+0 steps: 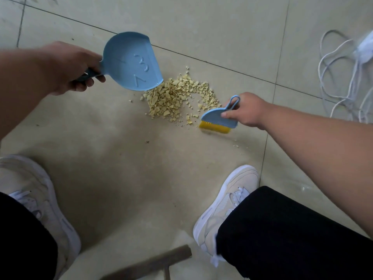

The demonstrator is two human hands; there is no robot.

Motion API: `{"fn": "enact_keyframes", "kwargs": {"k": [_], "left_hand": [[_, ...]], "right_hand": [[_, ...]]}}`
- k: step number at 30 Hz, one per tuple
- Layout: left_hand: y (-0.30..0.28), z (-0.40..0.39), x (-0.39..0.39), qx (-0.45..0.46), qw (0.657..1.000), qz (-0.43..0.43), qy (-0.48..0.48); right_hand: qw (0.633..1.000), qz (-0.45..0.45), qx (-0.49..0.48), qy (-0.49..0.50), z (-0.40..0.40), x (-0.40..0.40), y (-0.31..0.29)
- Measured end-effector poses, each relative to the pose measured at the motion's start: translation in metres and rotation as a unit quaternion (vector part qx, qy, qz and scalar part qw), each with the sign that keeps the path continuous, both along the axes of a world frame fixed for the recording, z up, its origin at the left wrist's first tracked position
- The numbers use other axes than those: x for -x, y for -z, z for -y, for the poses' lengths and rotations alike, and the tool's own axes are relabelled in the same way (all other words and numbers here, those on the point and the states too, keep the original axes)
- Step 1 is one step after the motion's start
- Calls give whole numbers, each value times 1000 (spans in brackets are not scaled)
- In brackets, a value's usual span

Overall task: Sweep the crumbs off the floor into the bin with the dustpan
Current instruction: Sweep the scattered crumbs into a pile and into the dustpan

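Crouching over beige floor tiles [201, 27], person in black trousers and white sneakers [224, 207]. Left hand [68, 67] grips the handle of a blue dustpan [132, 61], fingers curled round it; pan tilted, front lip touching the near-left edge of the crumbs [175, 96]. Yellow crumbs lie in a loose heap on one tile, a few strays around it. Right hand [246, 111] pinches a small blue brush [219, 120], yellow bristles down on the floor just right of the heap. White cable [339, 77] coiled at the far right.
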State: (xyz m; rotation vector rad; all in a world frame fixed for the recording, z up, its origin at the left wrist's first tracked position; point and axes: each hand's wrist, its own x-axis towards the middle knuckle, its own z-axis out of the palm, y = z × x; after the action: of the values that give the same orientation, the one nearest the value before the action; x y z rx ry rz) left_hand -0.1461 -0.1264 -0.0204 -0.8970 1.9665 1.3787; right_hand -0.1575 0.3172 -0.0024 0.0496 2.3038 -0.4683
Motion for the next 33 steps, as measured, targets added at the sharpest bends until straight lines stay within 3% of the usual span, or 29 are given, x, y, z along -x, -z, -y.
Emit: {"fn": "enact_keyframes", "kwargs": {"k": [4, 8, 13, 19, 27, 33], "left_hand": [[-9, -8, 9, -17, 1000, -5, -1], [-19, -16, 16, -20, 999, 6, 36], [-24, -35, 21, -23, 997, 10, 79], [-20, -58, 28, -26, 990, 21, 136], [-17, -76, 18, -15, 983, 11, 180], [-16, -88, 18, -8, 981, 15, 194]], "right_hand": [[945, -20, 80, 316, -38, -28, -2], [873, -104, 65, 472, -66, -51, -20], [793, -165, -77, 582, -105, -82, -23], [826, -156, -189, 508, -118, -115, -10], [884, -135, -168, 415, -76, -112, 12], [899, -149, -138, 388, -47, -113, 22]]}}
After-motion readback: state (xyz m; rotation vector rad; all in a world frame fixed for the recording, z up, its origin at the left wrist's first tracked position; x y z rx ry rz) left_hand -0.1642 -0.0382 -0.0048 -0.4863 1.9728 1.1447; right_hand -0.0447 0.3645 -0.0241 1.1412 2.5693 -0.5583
